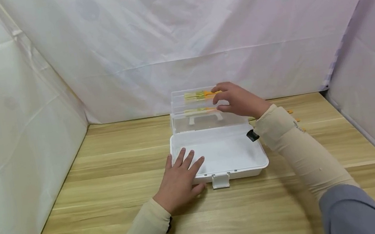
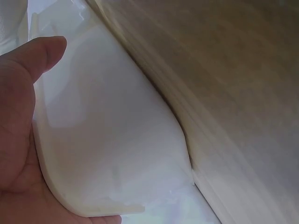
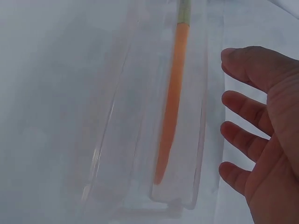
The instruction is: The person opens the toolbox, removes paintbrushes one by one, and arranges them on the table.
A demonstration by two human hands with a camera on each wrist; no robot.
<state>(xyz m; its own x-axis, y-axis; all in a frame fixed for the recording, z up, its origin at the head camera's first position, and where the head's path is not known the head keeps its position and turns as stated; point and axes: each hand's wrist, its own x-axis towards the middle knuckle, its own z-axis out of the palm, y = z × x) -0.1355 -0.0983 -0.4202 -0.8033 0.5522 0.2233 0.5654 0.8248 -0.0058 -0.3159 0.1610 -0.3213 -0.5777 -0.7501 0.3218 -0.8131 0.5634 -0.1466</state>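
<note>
A white plastic box (image 1: 228, 155) stands with its clear lid (image 1: 179, 106) raised at the back. Paintbrushes with pale bristles and orange handles lie in the clear upper part, one paintbrush (image 1: 192, 96) above another (image 1: 194, 111). My right hand (image 1: 238, 98) hovers at the handle ends, fingers loosely bent and holding nothing. In the right wrist view, an orange handle (image 3: 173, 98) lies in a clear compartment, apart from the fingertips. Across the front left corner of the box rests my left hand (image 1: 181, 181), fingers spread over the rim and thumb by the front wall.
More orange-ended sticks (image 1: 290, 111) lie on the wooden table (image 1: 116, 173) to the right of the box, partly behind my right sleeve. White cloth (image 1: 196, 25) hangs behind and at both sides. A white latch (image 1: 221, 181) juts from the box front.
</note>
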